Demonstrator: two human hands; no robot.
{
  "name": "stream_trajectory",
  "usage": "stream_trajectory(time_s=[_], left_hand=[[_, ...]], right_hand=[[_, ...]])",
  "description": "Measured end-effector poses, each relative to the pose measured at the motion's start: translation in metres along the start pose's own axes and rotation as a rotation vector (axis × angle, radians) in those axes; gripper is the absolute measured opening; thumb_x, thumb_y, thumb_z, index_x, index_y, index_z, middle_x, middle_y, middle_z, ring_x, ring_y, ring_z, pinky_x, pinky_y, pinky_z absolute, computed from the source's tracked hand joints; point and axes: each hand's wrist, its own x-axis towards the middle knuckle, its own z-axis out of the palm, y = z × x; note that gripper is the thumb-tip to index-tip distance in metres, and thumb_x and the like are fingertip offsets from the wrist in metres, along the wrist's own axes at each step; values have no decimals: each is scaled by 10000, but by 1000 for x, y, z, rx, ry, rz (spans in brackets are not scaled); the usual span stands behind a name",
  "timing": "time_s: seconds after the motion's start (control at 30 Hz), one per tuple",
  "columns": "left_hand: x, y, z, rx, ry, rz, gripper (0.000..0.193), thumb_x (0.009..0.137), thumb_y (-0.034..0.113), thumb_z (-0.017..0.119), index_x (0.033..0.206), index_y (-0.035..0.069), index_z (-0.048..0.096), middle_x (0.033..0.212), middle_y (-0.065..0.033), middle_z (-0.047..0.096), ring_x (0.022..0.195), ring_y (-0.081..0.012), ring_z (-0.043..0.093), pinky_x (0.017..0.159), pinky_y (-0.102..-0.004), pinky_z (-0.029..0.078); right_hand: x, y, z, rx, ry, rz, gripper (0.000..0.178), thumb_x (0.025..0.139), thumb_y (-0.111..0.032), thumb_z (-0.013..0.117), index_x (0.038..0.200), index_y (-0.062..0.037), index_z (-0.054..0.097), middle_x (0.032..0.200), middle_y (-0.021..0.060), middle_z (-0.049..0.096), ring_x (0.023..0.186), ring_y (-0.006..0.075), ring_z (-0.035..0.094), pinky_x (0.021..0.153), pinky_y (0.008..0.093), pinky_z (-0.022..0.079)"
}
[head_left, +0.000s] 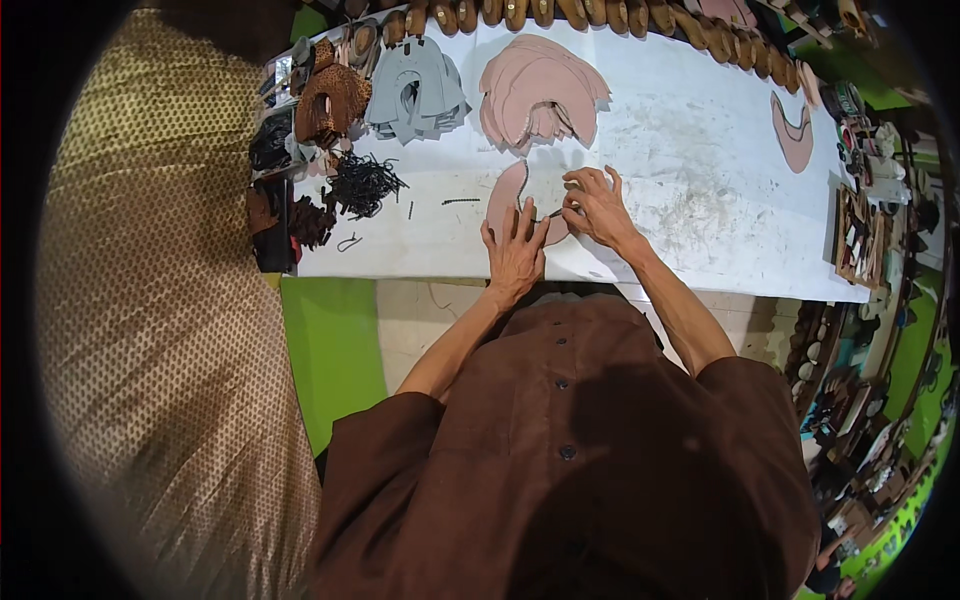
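Note:
A curved pink shoe-upper piece lies on the white table with a dark line along its inner edge. My left hand rests on it, fingers spread and flat, with nothing held. On the piece's right side my right hand pinches what looks like a thin black strip against that inner edge. The strip's end is hidden by the fingertips. Left of my hands lies a short black strip, apart from the piece.
Behind my hands sits a stack of pink pieces, beside grey pieces and brown spotted pieces. A heap of black strips is at left. One pink piece lies far right. Wooden shoe lasts line the back edge.

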Motion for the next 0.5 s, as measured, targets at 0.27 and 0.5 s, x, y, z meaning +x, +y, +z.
stream_trajectory(time_s=[0.27, 0.5], left_hand=[[3, 0, 1, 45, -3, 38, 622, 923, 238, 710, 1526, 255, 561, 1765, -109, 270, 1604, -360, 233, 1187, -732, 132], [3, 2, 0, -1, -12, 2, 660, 907, 229, 712, 1545, 264, 545, 1766, -120, 264, 1604, -365, 233, 1195, -724, 125]], right_hand=[[2, 3, 6, -59, 12, 61, 193, 944, -274, 726, 906, -91, 771, 1378, 62, 615, 1424, 288, 457, 1256, 650, 155], [-3, 3, 12, -39, 79, 94, 150, 868, -231, 751, 846, -86, 782, 1305, 55, 671, 1359, 283, 519, 1222, 686, 211]])
